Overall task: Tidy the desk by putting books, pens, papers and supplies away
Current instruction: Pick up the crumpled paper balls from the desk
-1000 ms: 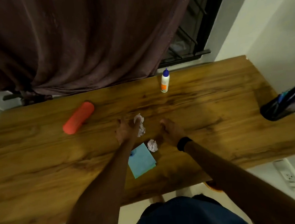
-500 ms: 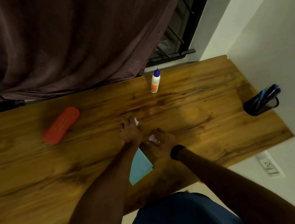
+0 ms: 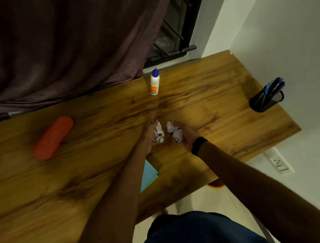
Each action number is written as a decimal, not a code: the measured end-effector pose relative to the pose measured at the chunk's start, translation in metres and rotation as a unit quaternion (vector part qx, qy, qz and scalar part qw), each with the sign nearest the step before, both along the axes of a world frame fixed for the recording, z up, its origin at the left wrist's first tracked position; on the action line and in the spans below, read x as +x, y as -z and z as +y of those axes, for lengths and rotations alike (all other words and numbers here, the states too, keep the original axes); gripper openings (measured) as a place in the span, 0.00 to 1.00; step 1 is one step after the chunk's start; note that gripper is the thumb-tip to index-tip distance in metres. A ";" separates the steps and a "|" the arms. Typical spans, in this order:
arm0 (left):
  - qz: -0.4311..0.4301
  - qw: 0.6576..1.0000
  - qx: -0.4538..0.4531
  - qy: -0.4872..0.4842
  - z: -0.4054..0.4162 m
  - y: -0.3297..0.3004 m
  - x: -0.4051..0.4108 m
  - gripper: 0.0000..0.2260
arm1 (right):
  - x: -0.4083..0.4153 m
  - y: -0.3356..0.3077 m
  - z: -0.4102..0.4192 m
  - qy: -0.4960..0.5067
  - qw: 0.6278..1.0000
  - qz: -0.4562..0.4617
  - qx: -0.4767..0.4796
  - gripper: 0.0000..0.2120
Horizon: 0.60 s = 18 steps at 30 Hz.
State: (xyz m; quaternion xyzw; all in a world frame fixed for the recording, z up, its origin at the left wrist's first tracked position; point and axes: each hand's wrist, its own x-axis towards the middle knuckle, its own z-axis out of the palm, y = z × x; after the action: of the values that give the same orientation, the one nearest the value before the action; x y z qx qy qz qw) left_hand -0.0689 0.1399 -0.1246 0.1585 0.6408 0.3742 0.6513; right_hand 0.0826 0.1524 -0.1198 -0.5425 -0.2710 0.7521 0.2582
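Far left on the desk an orange case is lying flat, a bit blurry, angled toward the back edge, well apart from everything else.

Moving right, the left arm is reaching straight out from the bottom of the frame across the desk, forearm covering most of a light blue notepad that's sitting near the front edge. The left hand is sitting palm inward at the middle of the desk, fingers curling round a crumpled paper wad. So it's gripping that one.

Just beside it, the right hand is facing the left one, fingers curling round a second wad. The two wads are nearly touching, with a small gap between them. The right arm is coming in diagonally from the lower right, with a black band on the wrist. Can't tell whether the hands are resting on the wood or just above it.

Behind the hands, a glue bottle is standing upright near the back edge, blue cap on top.

Far right, a black pen cup is sitting by the wall with blue pens sticking out, looking tilted in this wide view.
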 end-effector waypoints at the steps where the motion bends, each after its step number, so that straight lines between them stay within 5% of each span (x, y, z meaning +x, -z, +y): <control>1: -0.009 1.000 -0.013 0.005 -0.004 -0.002 0.008 0.19 | 0.007 0.000 -0.003 -0.011 1.000 -0.008 0.002 0.16; 9: -0.004 0.996 0.003 0.088 -0.033 0.000 0.098 0.20 | 0.086 -0.015 -0.037 -0.068 0.995 -0.076 0.023 0.15; 15: 0.046 0.992 0.008 0.117 -0.074 0.000 0.203 0.19 | 0.199 -0.002 -0.080 -0.016 1.000 -0.014 -0.011 0.12; 18: 0.035 0.988 -0.019 0.149 -0.089 0.034 0.258 0.27 | 0.259 0.010 -0.100 -0.001 1.000 0.023 -0.018 0.12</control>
State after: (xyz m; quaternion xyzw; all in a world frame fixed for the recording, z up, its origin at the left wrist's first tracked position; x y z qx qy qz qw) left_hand 0.1887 0.0507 -0.1585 0.2532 0.6394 0.2549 0.6798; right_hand 0.3420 0.0520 -0.1293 -0.5291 -0.2515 0.7696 0.2540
